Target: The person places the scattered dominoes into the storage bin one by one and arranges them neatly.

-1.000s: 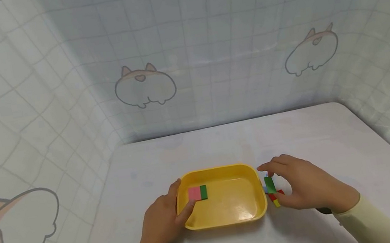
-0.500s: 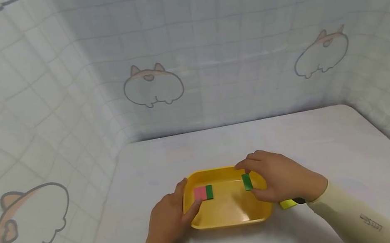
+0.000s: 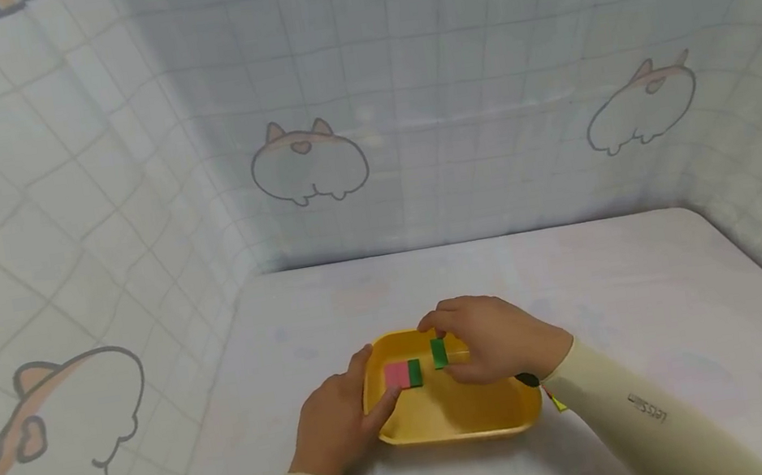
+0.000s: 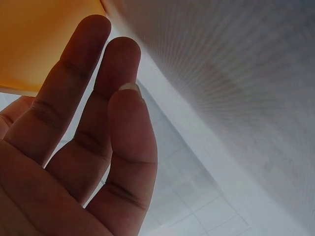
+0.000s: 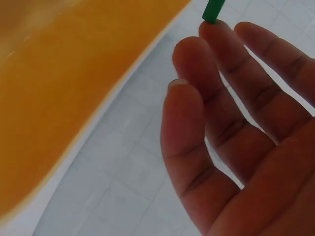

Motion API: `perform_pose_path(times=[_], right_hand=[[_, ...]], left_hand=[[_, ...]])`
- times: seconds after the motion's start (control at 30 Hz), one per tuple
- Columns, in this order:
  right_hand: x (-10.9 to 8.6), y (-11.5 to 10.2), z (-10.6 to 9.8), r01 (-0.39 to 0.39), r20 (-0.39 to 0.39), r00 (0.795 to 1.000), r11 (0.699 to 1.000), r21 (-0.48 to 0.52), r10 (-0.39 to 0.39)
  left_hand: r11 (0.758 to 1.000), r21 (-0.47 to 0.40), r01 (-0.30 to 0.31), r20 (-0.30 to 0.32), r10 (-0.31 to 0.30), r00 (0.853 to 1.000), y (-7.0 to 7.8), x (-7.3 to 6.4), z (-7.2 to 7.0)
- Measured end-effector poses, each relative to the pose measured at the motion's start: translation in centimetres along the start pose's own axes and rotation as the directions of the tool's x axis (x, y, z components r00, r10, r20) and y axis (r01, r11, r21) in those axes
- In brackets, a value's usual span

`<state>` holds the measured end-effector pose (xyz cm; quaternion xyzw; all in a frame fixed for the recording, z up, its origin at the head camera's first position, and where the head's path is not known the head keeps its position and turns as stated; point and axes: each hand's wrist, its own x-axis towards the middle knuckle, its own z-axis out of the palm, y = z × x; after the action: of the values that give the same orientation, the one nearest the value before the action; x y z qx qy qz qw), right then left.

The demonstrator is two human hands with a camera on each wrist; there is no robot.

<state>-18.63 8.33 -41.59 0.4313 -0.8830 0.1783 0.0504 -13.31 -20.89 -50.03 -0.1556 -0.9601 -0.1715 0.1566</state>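
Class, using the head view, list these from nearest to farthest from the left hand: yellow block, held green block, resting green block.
From the left hand:
1. Resting green block: in the tray, left of centre.
2. Held green block: farther right, in the right hand.
3. Yellow block: farthest right, outside the tray.

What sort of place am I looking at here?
Perhaps an enclosed booth for tabletop work: grid-patterned walls rise behind and beside a pale table, which holds a yellow tray.
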Motion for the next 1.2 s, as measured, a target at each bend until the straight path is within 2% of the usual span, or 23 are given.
perform_pose_path(times=[0.13,0.33,0.5,0.63,1.2], right_hand=[[1.4,-0.4,0.6,0.007,0.038,0.999,1.000,-0.006,-0.007],[2.5,-0.7,1.7,-0.049,0.129,0.990,0.998,-0.040,0.054],[3.0,-0.9,2.6,-0.084,0.124,0.988,0.991,-0.107,0.097],[3.1,-0.8,3.5,-0.110,0.130,0.983,0.985,-0.135,0.128],[3.8,-0.9,4.8,-0.096,0.134,0.984,0.983,-0.156,0.117]], left_hand=[[1.000,-0.004,-0.004,-0.012,0.004,1.000,0.0,0.0,0.0],[1.000,-0.010,-0.018,-0.014,0.018,1.000,0.1,0.2,0.0],[0.999,-0.003,-0.032,-0.034,0.032,0.999,0.1,0.4,0.1],[0.999,0.003,-0.037,-0.023,0.037,0.999,0.2,0.5,0.2],[0.999,0.031,-0.031,-0.014,0.031,0.999,-0.1,-0.1,-0.3]])
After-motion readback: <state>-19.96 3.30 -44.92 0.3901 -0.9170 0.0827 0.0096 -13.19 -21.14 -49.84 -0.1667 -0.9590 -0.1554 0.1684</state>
